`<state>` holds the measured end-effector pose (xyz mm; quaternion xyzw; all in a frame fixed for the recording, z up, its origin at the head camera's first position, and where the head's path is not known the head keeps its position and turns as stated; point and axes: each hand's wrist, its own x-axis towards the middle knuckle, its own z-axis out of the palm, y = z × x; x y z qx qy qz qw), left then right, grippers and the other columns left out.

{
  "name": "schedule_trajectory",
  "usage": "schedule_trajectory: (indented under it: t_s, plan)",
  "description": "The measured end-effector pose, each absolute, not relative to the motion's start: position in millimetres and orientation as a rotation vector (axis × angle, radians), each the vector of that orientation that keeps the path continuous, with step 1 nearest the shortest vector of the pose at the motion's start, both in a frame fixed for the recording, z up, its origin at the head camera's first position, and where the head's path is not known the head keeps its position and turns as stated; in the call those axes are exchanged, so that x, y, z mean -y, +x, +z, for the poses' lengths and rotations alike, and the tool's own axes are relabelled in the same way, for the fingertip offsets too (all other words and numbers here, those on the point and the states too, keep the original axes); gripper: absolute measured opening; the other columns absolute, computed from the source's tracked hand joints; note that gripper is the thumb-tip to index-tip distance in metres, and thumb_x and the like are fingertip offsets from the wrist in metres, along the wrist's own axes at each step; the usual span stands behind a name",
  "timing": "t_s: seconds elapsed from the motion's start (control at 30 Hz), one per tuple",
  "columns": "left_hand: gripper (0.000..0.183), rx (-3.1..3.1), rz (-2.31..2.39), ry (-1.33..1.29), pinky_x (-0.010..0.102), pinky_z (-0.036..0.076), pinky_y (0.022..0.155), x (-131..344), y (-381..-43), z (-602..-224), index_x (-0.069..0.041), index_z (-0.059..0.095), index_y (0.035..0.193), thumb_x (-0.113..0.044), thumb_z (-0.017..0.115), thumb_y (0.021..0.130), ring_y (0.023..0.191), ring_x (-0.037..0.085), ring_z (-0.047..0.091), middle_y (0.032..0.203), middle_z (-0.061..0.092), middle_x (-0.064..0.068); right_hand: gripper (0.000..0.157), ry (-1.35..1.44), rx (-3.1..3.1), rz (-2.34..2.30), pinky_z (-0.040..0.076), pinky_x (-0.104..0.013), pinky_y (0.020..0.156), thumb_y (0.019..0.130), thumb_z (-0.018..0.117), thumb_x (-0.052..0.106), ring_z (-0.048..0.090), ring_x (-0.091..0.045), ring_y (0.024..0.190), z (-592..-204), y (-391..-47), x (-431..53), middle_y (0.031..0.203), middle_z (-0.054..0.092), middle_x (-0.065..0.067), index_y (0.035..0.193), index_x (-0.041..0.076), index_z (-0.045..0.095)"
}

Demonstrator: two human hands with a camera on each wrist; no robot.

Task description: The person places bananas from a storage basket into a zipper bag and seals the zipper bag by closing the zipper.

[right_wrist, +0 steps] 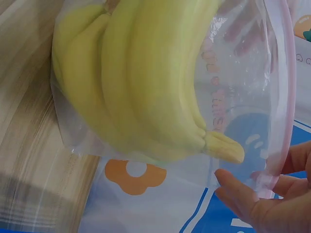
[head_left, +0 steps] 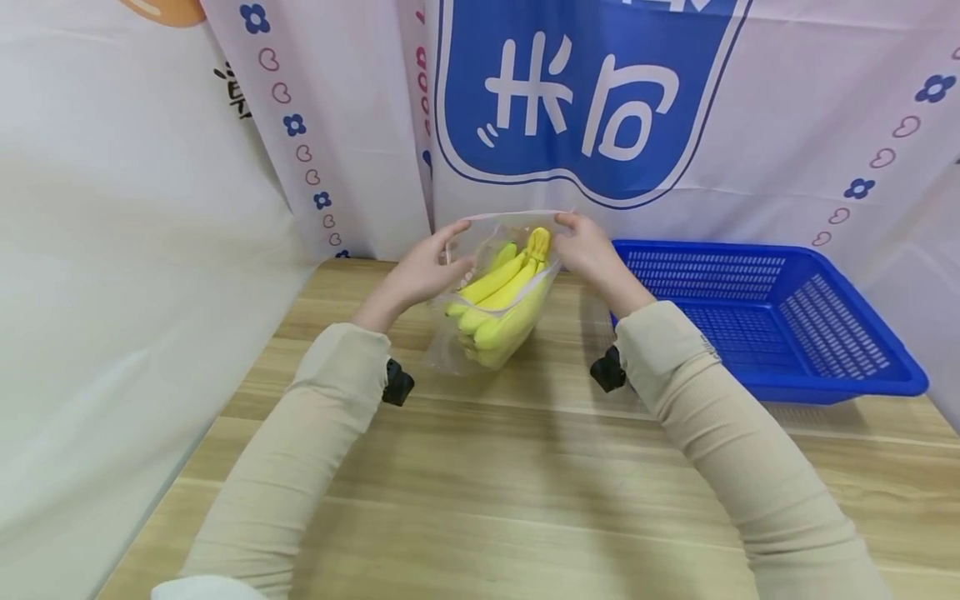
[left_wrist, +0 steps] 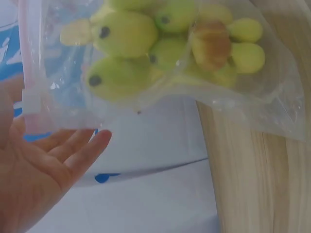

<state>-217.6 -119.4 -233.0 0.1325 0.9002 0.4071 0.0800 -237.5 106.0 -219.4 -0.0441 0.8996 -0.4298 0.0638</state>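
A clear zip bag [head_left: 448,357] with a pink-edged mouth hangs between my two hands at the back of the table. Inside it lies a bunch of yellow bananas [head_left: 501,287], its stem end up near the mouth and the dark-tipped ends low. My left hand [head_left: 427,268] pinches the left corner of the mouth, close to a white slider [left_wrist: 32,101]. On the opposite side, my right hand [head_left: 591,254] grips the other corner between thumb and fingers. The mouth stands spread apart. In the right wrist view, the stem [right_wrist: 224,146] points toward the right fingers.
A blue plastic basket [head_left: 828,387] with slotted walls stands at the right of the wooden table [head_left: 480,492], beside my right forearm. Behind the table hangs a printed white cloth [head_left: 360,100] with a blue emblem.
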Motion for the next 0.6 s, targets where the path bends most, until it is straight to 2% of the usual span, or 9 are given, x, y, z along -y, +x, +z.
schedule_trajectory:
  t_s: [0.1, 0.17, 0.33, 0.47, 0.6]
  plan:
    - [0.072, -2.661, 1.182, 0.402, 0.056, 0.038, 0.108, 124, -218, -234, -0.026, 0.014, 0.154, -0.046, 0.051, 0.095, 0.140, 0.038, 0.034, 0.156, 0.027, 0.019, 0.053, -0.142, -2.758, -1.274, 0.010, -0.043, 0.123, 0.096, 0.036, 0.010, 0.007, -0.031, 0.150, -220, -239, -107, 0.162, 0.007, -0.014, 0.148, 0.002, 0.030]
    - [0.080, -2.620, 1.168, 0.425, 0.059, 0.031, 0.112, 127, -218, -235, -0.029, 0.009, 0.154, -0.048, 0.056, 0.092, 0.142, 0.039, 0.029, 0.157, 0.024, 0.018, 0.052, -0.148, -2.777, -1.262, 0.011, -0.043, 0.123, 0.096, 0.036, 0.011, 0.008, -0.032, 0.150, -220, -239, -107, 0.162, 0.007, -0.014, 0.147, 0.002, 0.031]
    - [0.104, -2.524, 1.128, 0.506, 0.060, 0.020, 0.117, 132, -217, -236, -0.037, -0.003, 0.153, -0.035, 0.073, 0.082, 0.149, 0.034, 0.010, 0.163, 0.007, 0.008, 0.047, -0.138, -2.790, -1.313, 0.013, -0.039, 0.123, 0.100, 0.030, 0.016, 0.013, -0.029, 0.149, -220, -241, -112, 0.160, 0.015, -0.015, 0.144, 0.001, 0.038]
    - [0.106, -2.525, 1.120, 0.544, 0.059, 0.016, 0.118, 137, -216, -237, -0.038, -0.001, 0.153, -0.030, 0.077, 0.080, 0.150, 0.031, 0.004, 0.163, -0.002, 0.002, 0.045, -0.114, -2.823, -1.321, 0.020, -0.041, 0.122, 0.101, 0.028, 0.017, 0.024, -0.030, 0.146, -221, -243, -117, 0.156, 0.030, -0.015, 0.141, 0.001, 0.044]
    - [0.111, -2.521, 1.086, 0.567, 0.058, 0.017, 0.118, 140, -216, -241, -0.036, -0.006, 0.153, -0.027, 0.077, 0.080, 0.150, 0.033, 0.003, 0.163, -0.007, 0.005, 0.045, -0.098, -2.836, -1.307, 0.028, -0.042, 0.119, 0.101, 0.029, 0.016, 0.033, -0.030, 0.142, -222, -245, -119, 0.150, 0.042, -0.013, 0.138, 0.002, 0.048]
